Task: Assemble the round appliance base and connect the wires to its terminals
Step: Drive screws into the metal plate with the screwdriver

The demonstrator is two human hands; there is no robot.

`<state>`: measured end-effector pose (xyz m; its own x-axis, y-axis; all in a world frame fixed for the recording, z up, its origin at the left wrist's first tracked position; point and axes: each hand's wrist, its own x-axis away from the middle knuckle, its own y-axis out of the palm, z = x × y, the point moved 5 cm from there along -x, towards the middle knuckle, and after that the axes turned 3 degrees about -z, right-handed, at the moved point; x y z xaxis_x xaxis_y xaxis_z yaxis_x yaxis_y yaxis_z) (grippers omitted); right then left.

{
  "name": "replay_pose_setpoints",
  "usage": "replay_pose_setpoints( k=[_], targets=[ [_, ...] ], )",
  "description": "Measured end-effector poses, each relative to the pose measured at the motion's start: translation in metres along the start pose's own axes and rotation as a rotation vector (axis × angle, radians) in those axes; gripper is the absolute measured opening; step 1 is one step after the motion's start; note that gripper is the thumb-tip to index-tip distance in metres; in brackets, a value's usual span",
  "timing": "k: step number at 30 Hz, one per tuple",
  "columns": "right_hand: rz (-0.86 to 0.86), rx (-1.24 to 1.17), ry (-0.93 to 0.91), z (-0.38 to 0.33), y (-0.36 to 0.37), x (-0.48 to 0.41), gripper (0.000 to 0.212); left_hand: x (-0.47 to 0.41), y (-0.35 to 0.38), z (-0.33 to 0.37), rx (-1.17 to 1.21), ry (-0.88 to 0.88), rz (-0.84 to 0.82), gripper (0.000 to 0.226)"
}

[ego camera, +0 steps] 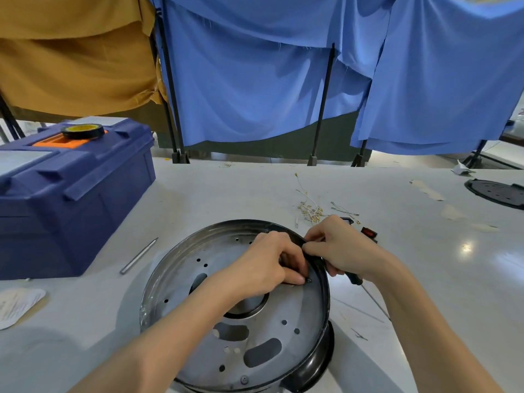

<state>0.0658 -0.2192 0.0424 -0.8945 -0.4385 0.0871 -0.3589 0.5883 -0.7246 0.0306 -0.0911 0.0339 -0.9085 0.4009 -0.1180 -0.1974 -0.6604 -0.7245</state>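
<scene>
Over the round base (249,321) on the desk (425,279), both hands meet at its far rim: left hand (272,262) fingers curled, pressing a small screw (309,280); right hand (340,245) fingers pinching the rim, gripping a dark-handled tool (354,277).

Round perforated silver metal appliance base with black rim (235,307), lying flat on white counter (425,279); loose white wires (310,207) (gold-tipped) scattered beyond.

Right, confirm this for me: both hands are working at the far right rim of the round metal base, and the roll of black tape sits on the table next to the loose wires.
One detail is wrong. The head view shows the roll of black tape on top of the blue toolbox, not on the table by the loose wires. The rest holds: the left hand and right hand work at the far right rim of the round metal base.
</scene>
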Motion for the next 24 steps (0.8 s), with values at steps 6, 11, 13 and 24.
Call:
replay_pose_setpoints(
  k=[6, 11, 13, 24],
  targets=[
    [0.005, -0.047, -0.002, 0.007, 0.005, -0.005, 0.027, 0.001, 0.004, -0.004, -0.064, 0.015, -0.032, 0.018],
    [-0.022, -0.106, 0.027, 0.016, 0.010, -0.008, 0.032, 0.002, 0.011, -0.006, -0.108, 0.037, -0.057, 0.014],
    [-0.016, -0.127, 0.024, 0.019, 0.007, -0.007, 0.041, 0.001, 0.009, -0.006, -0.115, 0.048, -0.062, 0.017],
    [0.358, -0.188, 0.380, 0.103, -0.061, 0.005, 0.013, 0.004, -0.014, -0.038, -0.126, -0.089, 0.037, 0.043]
  ],
)
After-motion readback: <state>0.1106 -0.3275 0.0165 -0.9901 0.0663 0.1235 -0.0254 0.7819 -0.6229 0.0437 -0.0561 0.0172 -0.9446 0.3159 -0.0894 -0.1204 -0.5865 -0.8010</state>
